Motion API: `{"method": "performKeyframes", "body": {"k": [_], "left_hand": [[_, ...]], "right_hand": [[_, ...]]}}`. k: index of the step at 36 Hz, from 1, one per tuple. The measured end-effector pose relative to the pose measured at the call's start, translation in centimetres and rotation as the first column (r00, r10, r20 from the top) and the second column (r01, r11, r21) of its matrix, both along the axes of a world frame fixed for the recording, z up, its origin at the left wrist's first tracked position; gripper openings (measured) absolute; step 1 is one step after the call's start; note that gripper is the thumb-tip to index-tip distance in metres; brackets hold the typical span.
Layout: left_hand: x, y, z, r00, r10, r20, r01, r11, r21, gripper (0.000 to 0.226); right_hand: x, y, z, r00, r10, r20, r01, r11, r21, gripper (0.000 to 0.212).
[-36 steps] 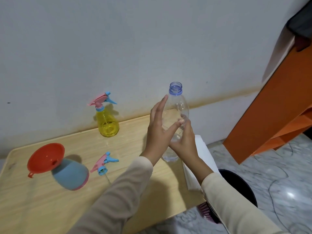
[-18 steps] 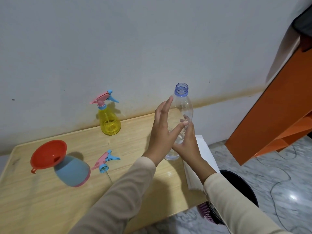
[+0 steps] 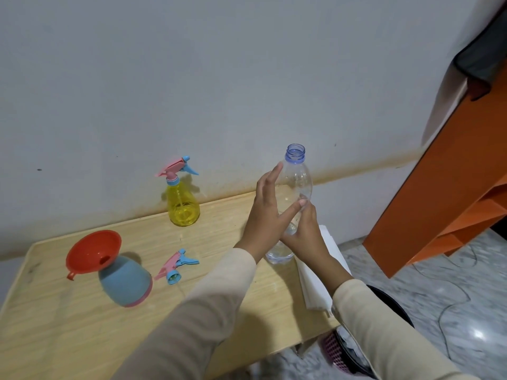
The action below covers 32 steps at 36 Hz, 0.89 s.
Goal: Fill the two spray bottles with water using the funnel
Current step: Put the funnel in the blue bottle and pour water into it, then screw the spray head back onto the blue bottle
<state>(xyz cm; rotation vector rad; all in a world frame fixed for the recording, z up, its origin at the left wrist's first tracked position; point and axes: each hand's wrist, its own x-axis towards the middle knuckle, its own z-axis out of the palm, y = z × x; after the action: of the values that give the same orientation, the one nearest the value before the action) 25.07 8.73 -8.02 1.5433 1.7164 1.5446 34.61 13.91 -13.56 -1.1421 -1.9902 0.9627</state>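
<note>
Pale wall backs a light wooden table [image 3: 82, 338]. At nine o'clock a red funnel [image 3: 92, 252] sits in the neck of a blue spray bottle [image 3: 126, 282] that leans over; its contents cannot be seen through the opaque body. Just right of it lies a loose pink-and-blue spray head [image 3: 175, 266]. At eleven o'clock a yellow spray bottle [image 3: 183, 205] stands upright, capped with its trigger, and looks empty. Right of centre stands an uncapped clear water bottle [image 3: 297, 182], a little water at its bottom. The left hand [image 3: 267, 215] is spread flat beside it, fingers loose. The right hand [image 3: 307, 234] wraps the bottle's lower body. At four o'clock white paper [image 3: 323, 270] lies on the table edge above a dark bin [image 3: 395, 311].
</note>
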Motion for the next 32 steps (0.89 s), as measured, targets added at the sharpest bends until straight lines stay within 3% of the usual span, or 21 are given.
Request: {"method": "performKeyframes", "body": {"k": [10, 18, 24, 32], "left_hand": [[-1.1, -1.1, 1.0, 0.989, -0.072, -0.128, 0.058, 0.992, -0.111, 0.074], [-2.7, -4.4, 2.4, 0.948, -0.081, -0.307, 0.015, 0.978, -0.21, 0.059], [-6.2, -10.7, 1.3, 0.912, -0.035, -0.409, -0.08, 0.962, -0.261, 0.057], [-13.7, -19.3, 0.1, 0.837, 0.136, -0.53, -0.346, 0.882, -0.319, 0.064]], "right_hand": [[1.4, -1.8, 3.5, 0.99, -0.121, 0.074, 0.116, 0.991, 0.07, 0.063], [1.7, -5.5, 5.5, 0.976, -0.18, 0.124, 0.168, 0.98, 0.105, 0.05], [-0.7, -10.0, 5.0, 0.982, -0.099, 0.162, 0.083, 0.992, 0.099, 0.042], [-8.9, -14.9, 4.7, 0.969, 0.125, 0.213, -0.15, 0.983, 0.107, 0.048]]}}
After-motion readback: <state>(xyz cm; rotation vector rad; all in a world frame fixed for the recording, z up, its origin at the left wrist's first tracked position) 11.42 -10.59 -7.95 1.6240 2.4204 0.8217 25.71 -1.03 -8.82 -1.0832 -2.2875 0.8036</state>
